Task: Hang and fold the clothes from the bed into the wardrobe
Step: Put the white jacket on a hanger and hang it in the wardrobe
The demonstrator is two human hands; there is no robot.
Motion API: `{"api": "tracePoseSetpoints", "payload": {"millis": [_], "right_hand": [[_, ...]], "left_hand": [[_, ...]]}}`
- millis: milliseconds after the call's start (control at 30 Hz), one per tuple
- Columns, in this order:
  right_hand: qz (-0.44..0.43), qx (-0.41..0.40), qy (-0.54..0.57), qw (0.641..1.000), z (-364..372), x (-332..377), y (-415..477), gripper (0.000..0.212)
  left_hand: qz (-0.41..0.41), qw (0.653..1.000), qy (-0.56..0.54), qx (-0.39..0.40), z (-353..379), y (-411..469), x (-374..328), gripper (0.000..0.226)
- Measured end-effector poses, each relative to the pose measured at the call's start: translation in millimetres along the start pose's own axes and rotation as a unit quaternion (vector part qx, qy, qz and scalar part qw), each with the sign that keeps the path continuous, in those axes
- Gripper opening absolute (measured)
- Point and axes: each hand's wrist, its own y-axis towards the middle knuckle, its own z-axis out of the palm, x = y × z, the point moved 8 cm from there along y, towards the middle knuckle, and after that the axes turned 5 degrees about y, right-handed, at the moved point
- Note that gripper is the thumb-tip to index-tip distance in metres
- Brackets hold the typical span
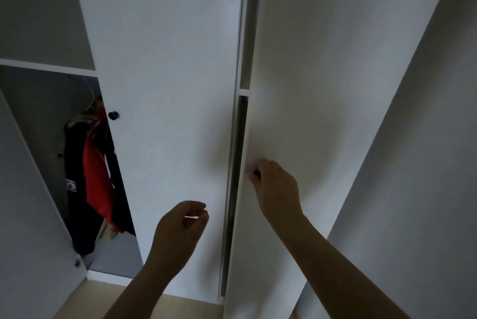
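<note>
A white wardrobe fills the view. My right hand point(277, 188) grips the small black knob point(256, 173) of the right door point(322, 86), which stands slightly ajar with a dark gap along its left edge. My left hand point(180, 231) hovers in front of the middle door point(167, 60), fingers loosely curled and holding nothing. That middle door carries its own black knob point(113, 115). In the open left compartment, dark and red clothes point(95, 176) hang from a hanger.
A shelf point(46, 67) crosses the left compartment above the hanging clothes. The far-left door panel point(25, 215) stands open. Light wooden floor point(116, 300) shows below. A white wall point(426, 163) lies to the right.
</note>
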Motion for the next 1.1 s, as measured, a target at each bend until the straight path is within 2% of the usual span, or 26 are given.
{"api": "tracePoseSetpoints", "payload": {"millis": [233,600,833,1100], "right_hand": [[0.046,-0.027,0.058,0.997,33,-4,48,0.025],[0.146,-0.081,0.084,0.982,70,-12,99,0.023],[0.173,-0.102,0.093,0.975,84,-20,122,0.024],[0.161,-0.119,0.154,0.968,94,-36,135,0.017]], "left_hand": [[-0.021,1.000,0.006,-0.009,-11,45,26,0.016],[-0.014,0.999,0.003,0.036,-28,127,56,0.012],[-0.024,0.998,0.016,0.054,-26,149,69,0.012],[-0.042,0.999,0.018,0.027,-27,157,73,0.013]]}}
